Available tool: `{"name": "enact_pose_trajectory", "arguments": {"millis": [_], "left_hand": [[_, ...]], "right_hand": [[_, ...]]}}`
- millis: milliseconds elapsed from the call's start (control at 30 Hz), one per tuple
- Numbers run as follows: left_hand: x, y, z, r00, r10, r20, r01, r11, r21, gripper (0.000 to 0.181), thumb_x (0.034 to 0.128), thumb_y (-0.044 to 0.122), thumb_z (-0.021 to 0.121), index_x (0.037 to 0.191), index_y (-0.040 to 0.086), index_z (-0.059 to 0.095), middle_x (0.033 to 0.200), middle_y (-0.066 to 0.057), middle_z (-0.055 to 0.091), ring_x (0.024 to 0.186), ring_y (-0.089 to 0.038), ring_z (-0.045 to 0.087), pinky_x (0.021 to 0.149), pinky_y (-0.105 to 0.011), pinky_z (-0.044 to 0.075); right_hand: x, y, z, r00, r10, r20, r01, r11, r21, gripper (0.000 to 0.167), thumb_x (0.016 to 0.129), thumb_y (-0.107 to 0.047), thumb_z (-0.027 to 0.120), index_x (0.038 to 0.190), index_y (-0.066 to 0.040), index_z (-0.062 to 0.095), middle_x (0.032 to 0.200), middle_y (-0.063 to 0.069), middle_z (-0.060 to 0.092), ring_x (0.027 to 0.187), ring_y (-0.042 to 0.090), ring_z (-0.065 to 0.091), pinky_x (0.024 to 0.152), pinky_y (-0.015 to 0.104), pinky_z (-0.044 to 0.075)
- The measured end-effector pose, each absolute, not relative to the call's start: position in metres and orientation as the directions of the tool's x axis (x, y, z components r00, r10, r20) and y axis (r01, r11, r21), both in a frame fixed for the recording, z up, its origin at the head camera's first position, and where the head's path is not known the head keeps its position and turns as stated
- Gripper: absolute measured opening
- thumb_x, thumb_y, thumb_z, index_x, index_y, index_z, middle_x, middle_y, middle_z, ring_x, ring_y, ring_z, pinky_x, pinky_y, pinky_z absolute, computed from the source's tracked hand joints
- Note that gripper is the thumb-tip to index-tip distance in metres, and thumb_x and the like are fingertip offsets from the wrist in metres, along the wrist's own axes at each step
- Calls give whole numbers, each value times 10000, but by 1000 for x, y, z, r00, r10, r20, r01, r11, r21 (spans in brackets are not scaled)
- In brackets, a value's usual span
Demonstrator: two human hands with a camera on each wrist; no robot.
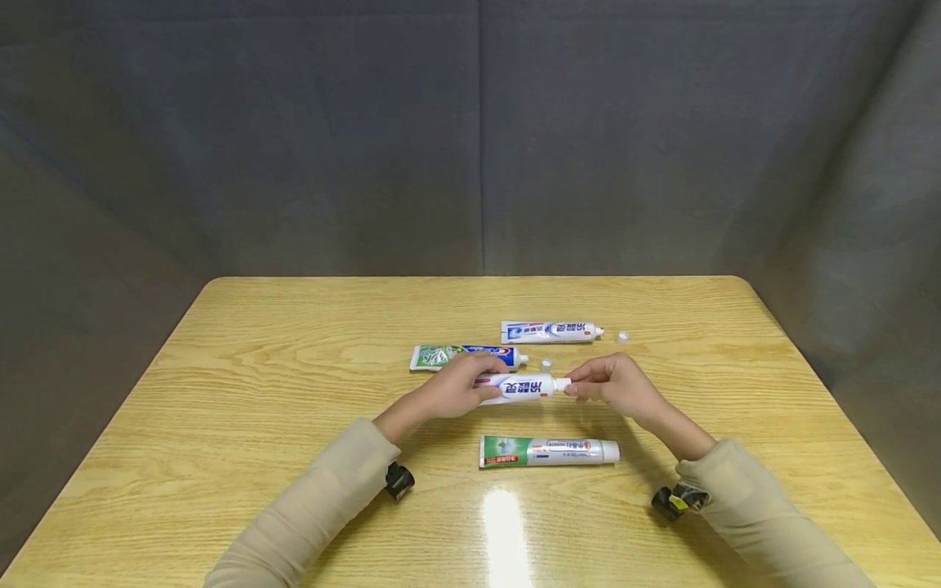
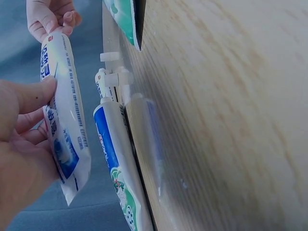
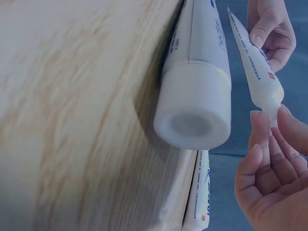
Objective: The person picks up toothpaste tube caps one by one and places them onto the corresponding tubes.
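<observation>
Held up off the table is a white toothpaste tube (image 1: 525, 387) with blue lettering, its cap end toward the right. My left hand (image 1: 459, 385) grips the tube's body, thumb on the near side and fingers on the far side. At the other end, my right hand (image 1: 616, 385) pinches the white cap (image 3: 271, 115) between thumb and fingers. In the left wrist view the tube (image 2: 65, 110) hangs clear of the tabletop. Just behind the left hand lies a green and blue toothpaste tube (image 1: 491, 356), uncapped, with a loose cap (image 1: 546, 364) by its nozzle.
Farther back, another white toothpaste tube (image 1: 551, 331) lies uncapped, a small cap (image 1: 622, 336) to its right. Nearer the person, a green and white tube (image 1: 550, 452) lies with its cap on. All rest on a wooden table (image 1: 220, 392) backed by a grey curtain (image 1: 367, 147).
</observation>
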State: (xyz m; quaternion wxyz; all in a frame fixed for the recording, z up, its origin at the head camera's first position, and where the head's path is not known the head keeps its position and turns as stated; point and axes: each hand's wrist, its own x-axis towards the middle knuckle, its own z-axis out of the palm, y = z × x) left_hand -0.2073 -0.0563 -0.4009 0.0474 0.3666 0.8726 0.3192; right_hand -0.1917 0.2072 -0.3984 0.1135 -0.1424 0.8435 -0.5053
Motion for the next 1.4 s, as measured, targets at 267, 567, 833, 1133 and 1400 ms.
{"name": "enact_pose_trajectory", "arguments": {"millis": [267,567,833,1133,1400], "left_hand": [[-209,-56,-402,-723,669,172,626,528,574,179,861,94,621,1033,46,613,985,-31,609,839,-133,504,757,-299,403],[-209,-56,-400,-728,665,163,619,538,572,193,861,96,621,1047,45,612,1010,-41,610,867,-144,513,778,-311,407],[-209,-57,-400,-716,677,169,629,521,576,163,850,76,629,1009,41,619,958,-29,607,823,-131,514,751,-290,415],[-209,-57,-401,-711,680,177,633,510,582,171,846,73,633,1010,28,621,959,-41,612,819,-136,520,746,-283,417],[-209,-56,-403,-717,679,159,622,521,584,187,856,93,628,1036,44,615,992,-40,615,844,-132,523,751,-283,416]], "right_hand": [[-194,206,-402,-911,-413,-16,-180,431,-884,249,906,-134,563,864,90,665,744,170,656,657,335,610,620,386,502],[-194,203,-398,-910,-413,-36,-155,421,-894,361,942,-171,506,777,119,643,712,207,642,616,311,613,599,387,507],[-195,205,-400,-896,-443,7,-235,463,-855,328,945,-187,501,785,59,647,720,188,638,675,332,618,599,368,493],[-193,210,-403,-913,-404,63,-240,404,-883,252,855,-104,630,1039,66,605,944,151,620,781,239,614,642,324,503],[-191,208,-406,-913,-400,76,-234,363,-902,276,779,-24,688,1028,62,604,1000,170,605,809,187,611,674,276,498]]}}
